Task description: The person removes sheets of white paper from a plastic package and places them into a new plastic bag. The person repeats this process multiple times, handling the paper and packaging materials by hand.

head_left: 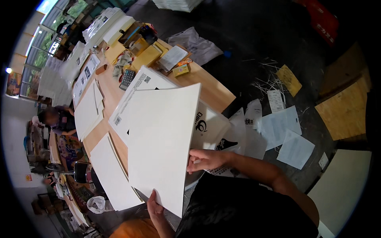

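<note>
I hold a large stack of white paper sheets (162, 135) tilted up in front of me, its far end above the table. My right hand (204, 160) grips the stack's right edge, thumb and fingers curled at the side. My left hand (155, 207) is closed on the near left edge, its thumb on the top face and its other fingers hidden beneath. Under the sheets lies a white plastic wrapper (143, 79) with black print, and more printed plastic (212, 127) spreads to the right.
On the wooden table (216, 89) lie another white sheet stack (113, 174), a calculator (127, 79) and a small yellow box (181, 70). Paper scraps (296, 148) and thin strips litter the dark floor at right. Another person (59, 119) is at the far left.
</note>
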`<state>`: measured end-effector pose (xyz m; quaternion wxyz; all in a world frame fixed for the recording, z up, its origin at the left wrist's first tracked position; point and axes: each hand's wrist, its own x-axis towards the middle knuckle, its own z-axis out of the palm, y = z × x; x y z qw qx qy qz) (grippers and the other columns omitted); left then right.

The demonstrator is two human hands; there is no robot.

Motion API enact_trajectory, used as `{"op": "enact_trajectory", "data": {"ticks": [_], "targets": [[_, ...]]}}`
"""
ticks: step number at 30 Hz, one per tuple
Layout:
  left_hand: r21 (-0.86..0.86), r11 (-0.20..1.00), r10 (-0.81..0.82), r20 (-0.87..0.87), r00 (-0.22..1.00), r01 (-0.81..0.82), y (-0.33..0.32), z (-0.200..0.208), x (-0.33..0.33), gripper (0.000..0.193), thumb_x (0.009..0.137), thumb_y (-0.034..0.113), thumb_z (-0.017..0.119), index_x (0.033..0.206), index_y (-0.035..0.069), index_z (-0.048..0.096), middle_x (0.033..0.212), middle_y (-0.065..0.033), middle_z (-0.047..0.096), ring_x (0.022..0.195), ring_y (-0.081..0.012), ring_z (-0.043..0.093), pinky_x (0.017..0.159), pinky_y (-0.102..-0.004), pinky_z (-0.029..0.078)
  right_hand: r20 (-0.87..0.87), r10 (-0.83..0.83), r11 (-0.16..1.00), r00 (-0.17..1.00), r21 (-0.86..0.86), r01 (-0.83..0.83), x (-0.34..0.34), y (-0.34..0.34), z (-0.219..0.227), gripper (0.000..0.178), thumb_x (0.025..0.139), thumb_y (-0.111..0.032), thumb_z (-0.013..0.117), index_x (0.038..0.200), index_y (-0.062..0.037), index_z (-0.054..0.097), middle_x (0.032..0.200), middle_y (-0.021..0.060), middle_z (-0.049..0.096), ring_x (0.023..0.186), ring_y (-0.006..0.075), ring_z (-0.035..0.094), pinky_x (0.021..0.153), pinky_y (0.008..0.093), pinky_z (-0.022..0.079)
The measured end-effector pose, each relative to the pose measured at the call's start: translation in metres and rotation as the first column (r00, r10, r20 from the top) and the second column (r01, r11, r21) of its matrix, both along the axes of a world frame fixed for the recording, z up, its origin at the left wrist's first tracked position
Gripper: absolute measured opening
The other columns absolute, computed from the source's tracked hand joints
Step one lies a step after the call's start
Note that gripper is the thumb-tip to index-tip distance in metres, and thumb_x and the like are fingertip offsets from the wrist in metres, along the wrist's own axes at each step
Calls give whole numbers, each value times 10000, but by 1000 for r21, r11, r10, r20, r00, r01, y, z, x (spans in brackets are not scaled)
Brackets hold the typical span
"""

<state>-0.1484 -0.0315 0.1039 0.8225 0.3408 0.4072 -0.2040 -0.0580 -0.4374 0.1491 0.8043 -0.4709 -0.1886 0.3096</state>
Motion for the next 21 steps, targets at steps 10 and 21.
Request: {"op": "enact_trajectory", "data": {"ticks": [10, 21], "targets": [[-405, 901, 170, -7, 985, -158, -23, -15, -9, 370, 1028, 191, 395, 1276, -65, 493, 1237, -213, 597, 1117, -329, 602, 977, -481, 490, 250, 1, 996, 968, -89, 22, 16, 30, 55, 722, 943, -314, 618, 1467, -4, 231, 1016, 128, 653, 892, 178, 618, 721, 299, 476], [-482, 869, 176, 94, 980, -110, -46, 3, -8, 426, 1029, 216, 388, 1341, -73, 411, 1303, -249, 538, 1172, -350, 568, 993, -475, 491, 215, -26, 995, 976, -85, 46, 16, 33, 51, 593, 931, -282, 641, 1351, 32, 363, 948, 113, 659, 848, 124, 597, 741, 263, 465]]}}
